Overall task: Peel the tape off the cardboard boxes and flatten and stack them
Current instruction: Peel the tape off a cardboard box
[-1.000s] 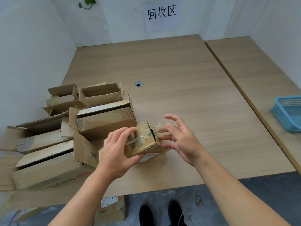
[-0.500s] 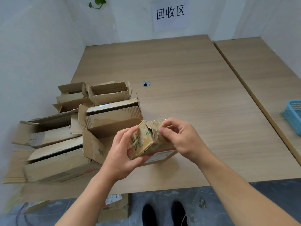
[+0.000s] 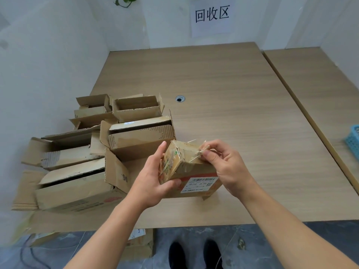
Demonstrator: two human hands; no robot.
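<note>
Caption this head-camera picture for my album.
Left hand grips a small taped box while right hand pinches its clear tape.

we see a light wooden desk [image 3: 233,123] with a round cable hole [image 3: 180,98], a white paper sign with black characters [image 3: 211,16] on the wall, a blue plastic basket [image 3: 352,141] far right.

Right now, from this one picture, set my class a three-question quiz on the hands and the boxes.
1. True or false: the left hand holds the small box.
2. What does the right hand pinch? A tape, B scissors, C a pen.
3. Fill in: the pile of opened boxes lies to the person's ___.
Key: 1 true; 2 A; 3 left.
</note>
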